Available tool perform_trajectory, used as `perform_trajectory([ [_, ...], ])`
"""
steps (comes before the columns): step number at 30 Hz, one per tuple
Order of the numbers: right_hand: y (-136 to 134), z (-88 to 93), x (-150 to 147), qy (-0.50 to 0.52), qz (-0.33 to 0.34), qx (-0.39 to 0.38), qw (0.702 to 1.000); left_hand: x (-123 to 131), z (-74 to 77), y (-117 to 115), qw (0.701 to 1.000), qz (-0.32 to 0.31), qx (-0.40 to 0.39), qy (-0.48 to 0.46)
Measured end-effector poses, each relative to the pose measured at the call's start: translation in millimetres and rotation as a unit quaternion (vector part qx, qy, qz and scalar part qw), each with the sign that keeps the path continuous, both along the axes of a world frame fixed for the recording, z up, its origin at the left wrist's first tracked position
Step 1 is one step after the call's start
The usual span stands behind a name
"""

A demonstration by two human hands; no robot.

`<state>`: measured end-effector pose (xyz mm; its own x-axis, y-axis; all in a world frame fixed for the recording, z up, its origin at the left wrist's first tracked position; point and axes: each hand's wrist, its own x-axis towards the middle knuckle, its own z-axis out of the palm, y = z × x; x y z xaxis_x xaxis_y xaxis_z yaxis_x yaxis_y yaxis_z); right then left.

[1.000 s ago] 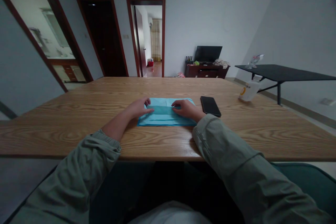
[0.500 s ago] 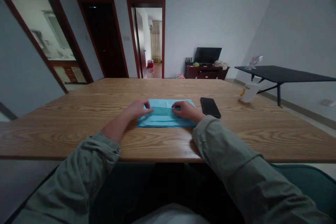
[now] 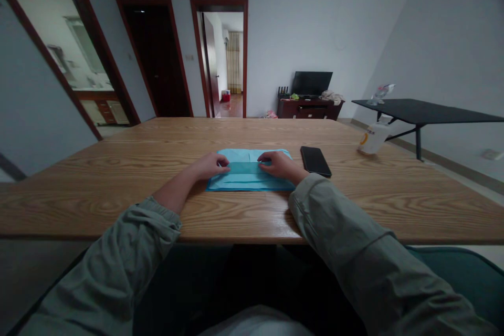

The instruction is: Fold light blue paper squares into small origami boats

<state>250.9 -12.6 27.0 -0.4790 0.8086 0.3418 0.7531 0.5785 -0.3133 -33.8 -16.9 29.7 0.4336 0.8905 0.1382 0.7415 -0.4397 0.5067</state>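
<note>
A light blue folded sheet (image 3: 252, 184), creased crosswise and with a darker teal band, lies flat on the wooden table (image 3: 236, 218); whether it is paper or cloth I cannot tell. At the band's left end, my left hand (image 3: 210, 166) has its thumb and curled fingers closed on the sheet. My right hand (image 3: 280, 165) pinches the band's right end, thumb below and fingers bent over it. The sheet's outer edges pass partly under both hands.
A black phone (image 3: 315, 161) lies just right of my right hand. Farther right on the table stands a whitish container (image 3: 373, 139) with an orange mark. Beyond it is a black table (image 3: 425, 111) bearing a clear plastic item (image 3: 381, 94).
My left hand's fingers have shifted slightly right and curled down nearer the thumb. My right hand and the sheet stay almost the same.
</note>
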Motion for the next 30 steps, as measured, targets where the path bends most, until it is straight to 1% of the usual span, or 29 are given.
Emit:
perform_trajectory([
  [4,3.4,-1.4,6.0,0.042,0.027,-0.012,0.999,0.3,0.0,-1.1,1.000,0.002,-0.008,0.008],
  [7,4.9,-0.5,12.5,0.067,0.030,-0.012,0.997,1.2,1.2,-2.9,1.000,0.000,-0.012,0.007],
  [14,-1.3,13.0,26.8,0.069,0.004,0.016,0.997,0.8,-0.1,-1.1,1.000,-0.010,-0.002,0.009],
  [17,-4.1,17.0,30.4,0.058,-0.009,0.011,0.998,-0.9,-1.7,0.5,1.000,-0.011,0.002,0.013],
  [23,-9.2,20.2,35.3,0.027,-0.063,0.049,0.996,-1.9,-2.3,0.1,1.000,-0.012,0.009,0.018],
  [25,-11.0,20.9,36.4,0.008,-0.067,0.039,0.997,-1.5,-1.8,-0.3,1.000,-0.013,0.010,0.018],
  [30,-13.1,20.2,35.4,-0.014,-0.061,-0.037,0.997,-0.8,-0.8,-1.7,1.000,-0.005,0.013,0.015],
])
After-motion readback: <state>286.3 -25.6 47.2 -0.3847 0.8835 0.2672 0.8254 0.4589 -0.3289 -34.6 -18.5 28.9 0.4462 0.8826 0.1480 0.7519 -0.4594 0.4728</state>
